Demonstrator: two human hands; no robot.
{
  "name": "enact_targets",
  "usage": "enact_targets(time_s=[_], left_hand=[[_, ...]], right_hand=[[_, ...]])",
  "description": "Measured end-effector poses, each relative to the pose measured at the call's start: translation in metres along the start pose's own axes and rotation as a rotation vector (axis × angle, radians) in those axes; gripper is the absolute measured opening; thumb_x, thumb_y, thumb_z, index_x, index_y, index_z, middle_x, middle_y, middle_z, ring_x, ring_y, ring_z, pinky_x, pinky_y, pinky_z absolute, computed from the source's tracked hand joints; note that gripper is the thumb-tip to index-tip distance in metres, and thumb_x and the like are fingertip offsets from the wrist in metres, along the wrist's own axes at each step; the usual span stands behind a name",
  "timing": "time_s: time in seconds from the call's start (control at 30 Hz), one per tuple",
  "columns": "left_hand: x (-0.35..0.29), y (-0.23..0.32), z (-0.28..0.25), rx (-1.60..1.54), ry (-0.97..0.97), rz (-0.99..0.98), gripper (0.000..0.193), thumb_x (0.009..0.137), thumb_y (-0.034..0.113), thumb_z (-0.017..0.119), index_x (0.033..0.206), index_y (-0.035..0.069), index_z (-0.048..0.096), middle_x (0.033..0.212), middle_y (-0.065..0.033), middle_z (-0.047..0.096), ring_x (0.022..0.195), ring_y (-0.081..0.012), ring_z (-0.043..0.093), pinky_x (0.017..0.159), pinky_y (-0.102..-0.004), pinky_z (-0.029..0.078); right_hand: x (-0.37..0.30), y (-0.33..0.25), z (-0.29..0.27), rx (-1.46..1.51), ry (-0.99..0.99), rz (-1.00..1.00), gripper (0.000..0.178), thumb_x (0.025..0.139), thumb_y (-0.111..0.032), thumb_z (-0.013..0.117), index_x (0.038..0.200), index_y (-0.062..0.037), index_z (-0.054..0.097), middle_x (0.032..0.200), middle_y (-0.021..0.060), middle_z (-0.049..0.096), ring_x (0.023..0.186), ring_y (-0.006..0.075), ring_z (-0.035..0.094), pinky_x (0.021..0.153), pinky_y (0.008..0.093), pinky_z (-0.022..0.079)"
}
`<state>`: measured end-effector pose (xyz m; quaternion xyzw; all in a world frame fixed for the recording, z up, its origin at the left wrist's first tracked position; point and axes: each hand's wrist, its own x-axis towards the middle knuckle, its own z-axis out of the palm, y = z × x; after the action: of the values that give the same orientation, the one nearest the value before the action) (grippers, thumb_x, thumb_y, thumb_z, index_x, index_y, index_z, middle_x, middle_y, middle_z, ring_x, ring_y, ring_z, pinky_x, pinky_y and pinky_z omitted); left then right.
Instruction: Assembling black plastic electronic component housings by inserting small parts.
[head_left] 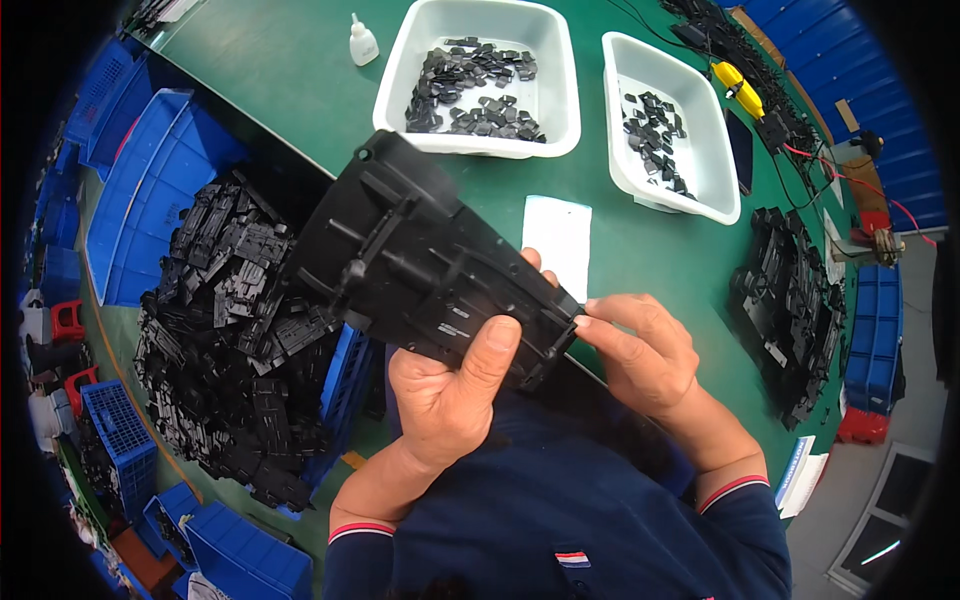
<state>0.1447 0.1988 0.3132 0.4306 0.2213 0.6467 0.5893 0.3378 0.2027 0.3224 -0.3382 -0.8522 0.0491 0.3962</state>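
Observation:
My left hand (455, 385) grips a long black molded plastic part (430, 270), thumb on its ribbed face and fingertips showing past its far edge. The part is held tilted above the table's front edge, its wide end up to the left. At its narrow right end, my right hand (645, 350) has thumb and index finger pinched together against the corner. Whatever sits between those fingertips, if anything, is too small to make out. Beyond the part, a white sheet of paper (565, 240) lies on the green table (300, 90).
Two white bins (560, 90) (622, 160) hold small black pieces. A white squeeze bottle (362, 42) stands at the far left. More black parts (790, 310) are stacked on the right. Left of the table, a blue crate (130, 240) stands by a large heap of black parts (240, 330).

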Motion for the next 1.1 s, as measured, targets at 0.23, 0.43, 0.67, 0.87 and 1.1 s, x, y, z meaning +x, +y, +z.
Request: enact_targets(time_s=[0.23,0.43,0.67,0.87,1.1], left_hand=[[0.004,-0.008,-0.004,-0.155,0.285,-0.199,0.029,0.095,0.001,0.052,0.124,-0.003,0.054,0.122,-0.0173,0.059,0.107,-0.0257,0.061,0.097,-0.0399,0.048],[0.001,-0.016,-0.01,-0.214,0.316,-0.349,0.027,0.095,0.001,0.053,0.121,-0.003,0.056,0.12,-0.0169,0.06,0.106,-0.0254,0.062,0.095,-0.0395,0.049],[-0.005,-0.017,-0.015,-0.198,0.343,-0.36,0.026,0.095,0.001,0.053,0.12,-0.002,0.057,0.118,-0.0161,0.061,0.104,-0.0245,0.062,0.094,-0.0389,0.05],[-0.006,-0.018,-0.016,-0.218,0.349,-0.379,0.026,0.095,0.001,0.053,0.12,-0.002,0.056,0.118,-0.0158,0.061,0.104,-0.0239,0.062,0.094,-0.0381,0.05],[-0.009,-0.021,-0.015,-0.209,0.339,-0.425,0.028,0.095,0.001,0.052,0.123,-0.002,0.053,0.121,-0.0159,0.059,0.106,-0.0241,0.062,0.094,-0.0375,0.05]], right_hand=[[0.022,0.025,-0.037,0.098,-0.027,0.324,0.025,0.075,0.005,0.068,0.098,-0.0035,0.069,0.09,0.0113,0.068,0.077,0.0226,0.067,0.067,0.0304,0.053],[0.044,0.131,-0.071,-0.18,0.041,0.813,0.017,0.079,-0.008,0.068,0.094,0.001,0.071,0.08,0.0124,0.071,0.071,0.0161,0.066,0.068,0.0278,0.052],[0.06,0.166,-0.051,-0.273,-0.399,0.977,0.02,0.069,-0.01,0.076,0.086,0.0018,0.073,0.076,0.0116,0.07,0.069,0.0177,0.065,0.067,0.0304,0.051],[0.052,0.174,-0.045,-0.285,-0.361,0.921,0.016,0.07,-0.01,0.074,0.081,0.0011,0.071,0.073,0.0117,0.069,0.067,0.0184,0.065,0.065,0.0314,0.051],[0.051,0.147,-0.062,0.379,0.08,0.987,0.011,0.08,-0.004,0.066,0.09,0.0001,0.064,0.077,0.0042,0.065,0.064,0.0091,0.059,0.058,0.0233,0.048]])
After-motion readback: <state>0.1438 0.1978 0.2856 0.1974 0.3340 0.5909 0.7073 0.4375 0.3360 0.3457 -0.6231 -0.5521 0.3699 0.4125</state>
